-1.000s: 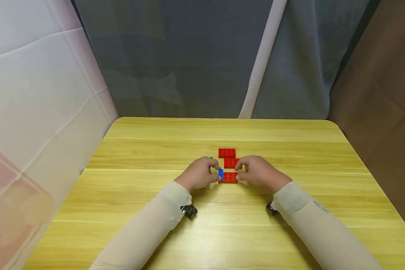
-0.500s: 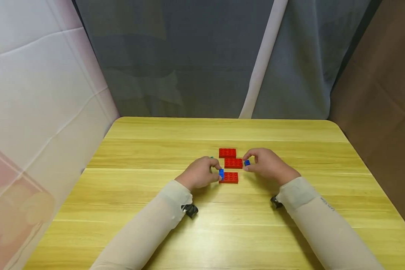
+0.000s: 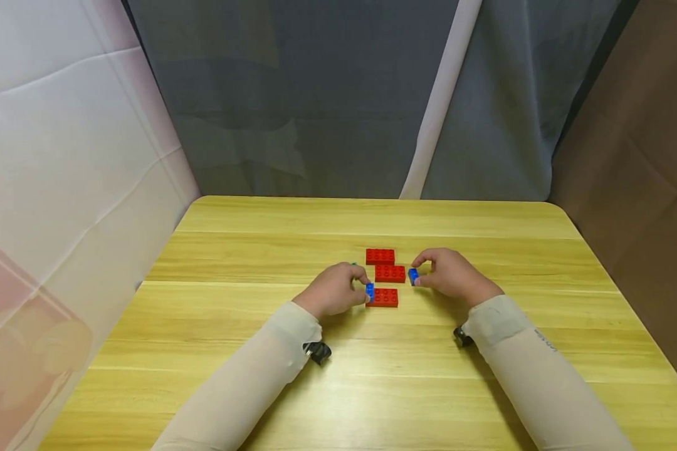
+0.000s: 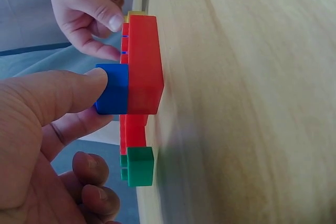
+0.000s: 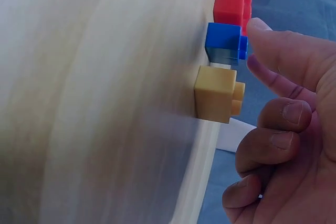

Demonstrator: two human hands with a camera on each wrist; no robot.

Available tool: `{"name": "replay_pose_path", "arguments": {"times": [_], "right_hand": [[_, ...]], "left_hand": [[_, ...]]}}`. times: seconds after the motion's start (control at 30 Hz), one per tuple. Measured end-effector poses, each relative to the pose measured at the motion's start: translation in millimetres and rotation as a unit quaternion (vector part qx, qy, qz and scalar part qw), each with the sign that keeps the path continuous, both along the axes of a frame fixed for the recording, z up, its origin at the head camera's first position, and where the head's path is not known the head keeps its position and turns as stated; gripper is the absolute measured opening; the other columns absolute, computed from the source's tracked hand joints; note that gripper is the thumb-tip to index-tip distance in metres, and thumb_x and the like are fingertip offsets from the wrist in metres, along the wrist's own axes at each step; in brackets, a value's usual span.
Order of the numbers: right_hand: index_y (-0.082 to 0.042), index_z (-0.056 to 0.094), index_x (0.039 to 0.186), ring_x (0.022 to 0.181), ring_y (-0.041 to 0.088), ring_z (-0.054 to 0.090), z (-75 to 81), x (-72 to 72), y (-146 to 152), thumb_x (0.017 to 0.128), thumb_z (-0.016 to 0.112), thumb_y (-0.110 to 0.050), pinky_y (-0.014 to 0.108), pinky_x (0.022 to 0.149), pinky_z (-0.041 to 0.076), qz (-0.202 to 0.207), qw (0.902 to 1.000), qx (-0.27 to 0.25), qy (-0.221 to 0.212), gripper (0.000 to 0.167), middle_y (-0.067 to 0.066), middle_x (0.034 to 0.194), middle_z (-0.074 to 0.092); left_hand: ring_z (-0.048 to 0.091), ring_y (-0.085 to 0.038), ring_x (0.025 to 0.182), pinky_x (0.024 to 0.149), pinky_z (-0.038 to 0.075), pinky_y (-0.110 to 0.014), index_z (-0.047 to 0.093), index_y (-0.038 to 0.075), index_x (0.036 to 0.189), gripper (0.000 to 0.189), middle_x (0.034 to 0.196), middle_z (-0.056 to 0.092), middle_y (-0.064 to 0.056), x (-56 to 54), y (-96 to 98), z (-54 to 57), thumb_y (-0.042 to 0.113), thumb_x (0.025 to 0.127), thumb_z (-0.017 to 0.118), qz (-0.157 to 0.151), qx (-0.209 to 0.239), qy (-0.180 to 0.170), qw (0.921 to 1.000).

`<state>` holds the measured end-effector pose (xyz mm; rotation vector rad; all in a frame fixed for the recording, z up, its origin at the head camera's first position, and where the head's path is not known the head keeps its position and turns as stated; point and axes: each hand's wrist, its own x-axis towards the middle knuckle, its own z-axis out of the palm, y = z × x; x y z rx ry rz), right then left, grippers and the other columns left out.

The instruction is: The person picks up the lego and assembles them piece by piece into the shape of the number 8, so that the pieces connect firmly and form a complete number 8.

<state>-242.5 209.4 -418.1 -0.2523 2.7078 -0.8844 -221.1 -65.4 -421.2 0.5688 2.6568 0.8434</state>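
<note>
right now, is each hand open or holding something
Left hand: closed, pinching a blue building brick atop the nearest red building brick.
Right hand: open, close to another blue building brick; contact unclear.

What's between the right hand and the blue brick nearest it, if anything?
Nothing visible: the thumb of the right hand is right by that blue brick. The yellow brick stands beside it, not between.

The head view looks forward and down from above, far enough back for most of the table point(image 3: 395, 401). Both wrist views sit low and close, sighting along its surface (tipped sideways in each), the left past the left hand point(image 3: 333, 289) toward the right hand point(image 3: 450, 274). The two share the yellow brick point(image 5: 215, 94), nearer in the right wrist view
</note>
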Motion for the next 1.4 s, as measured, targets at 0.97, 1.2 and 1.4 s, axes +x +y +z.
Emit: {"name": "replay_pose_path", "arguments": {"times": [0.97, 1.2, 1.4], "right_hand": [[-0.012, 0.074, 0.114, 0.069, 0.021, 0.050, -4.3, -2.7, -5.6, 0.091, 0.083, -0.017, 0.033, 0.065, 0.042, -0.005, 0.9999, 0.006, -0.008, 0.025, 0.006, 0.079, 0.051], [-0.011, 0.073, 0.111, 0.066, 0.020, 0.050, -4.0, -1.9, -4.7, 0.091, 0.083, -0.018, 0.032, 0.062, 0.042, 0.003, 1.0000, 0.001, -0.004, 0.023, 0.005, 0.076, 0.051], [-0.013, 0.073, 0.111, 0.067, 0.021, 0.049, 0.2, -0.6, -5.7, 0.092, 0.083, -0.019, 0.032, 0.063, 0.042, 0.003, 1.0000, 0.003, 0.001, 0.023, 0.005, 0.077, 0.051]], "left_hand": [[0.056, -0.021, 0.083, 0.077, 0.048, -0.036, 0.073, 0.015, 0.112, 0.019, 0.120, 0.067, -0.007, 1.1, -0.1, 0.5, 0.022, 0.096, 0.078, -0.002, 0.001, 0.006, 1.0000], [0.057, -0.021, 0.085, 0.078, 0.048, -0.037, 0.073, 0.015, 0.113, 0.019, 0.119, 0.067, -0.007, 0.7, -0.3, 0.8, 0.023, 0.096, 0.078, -0.005, -0.002, 0.006, 1.0000], [0.057, -0.021, 0.084, 0.077, 0.048, -0.036, 0.073, 0.015, 0.113, 0.020, 0.120, 0.067, -0.007, 0.5, -0.5, 1.1, 0.023, 0.096, 0.078, -0.006, -0.002, 0.006, 1.0000]]}}
